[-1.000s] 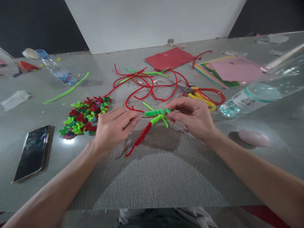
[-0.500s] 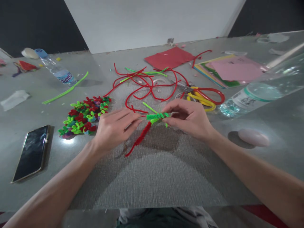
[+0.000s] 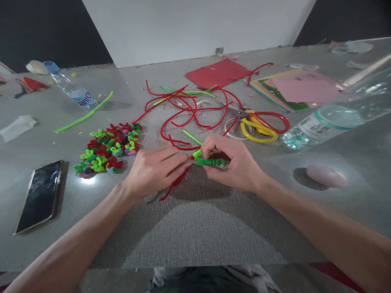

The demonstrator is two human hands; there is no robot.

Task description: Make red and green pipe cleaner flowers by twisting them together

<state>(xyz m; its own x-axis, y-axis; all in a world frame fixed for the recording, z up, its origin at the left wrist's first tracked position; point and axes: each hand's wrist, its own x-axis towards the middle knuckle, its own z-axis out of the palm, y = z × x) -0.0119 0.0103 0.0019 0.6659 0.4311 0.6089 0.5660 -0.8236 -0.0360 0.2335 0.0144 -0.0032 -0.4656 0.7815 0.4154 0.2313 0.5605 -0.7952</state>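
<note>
The green coil [image 3: 207,162] was between both hands over the middle of the counter [image 3: 207,236]. The left hand's [image 3: 157,167] grip pinched the thin rod [image 3: 192,161] at its left end; the right hand's [image 3: 233,158] pinched the coil. Scissors [image 3: 243,114] lay far right.

A craft workspace, shown by scissors [image 3: 251,122] and coloured sheets [image 3: 305,87] on the right and red pipe cleaners [image 3: 194,109] left of them.
</note>
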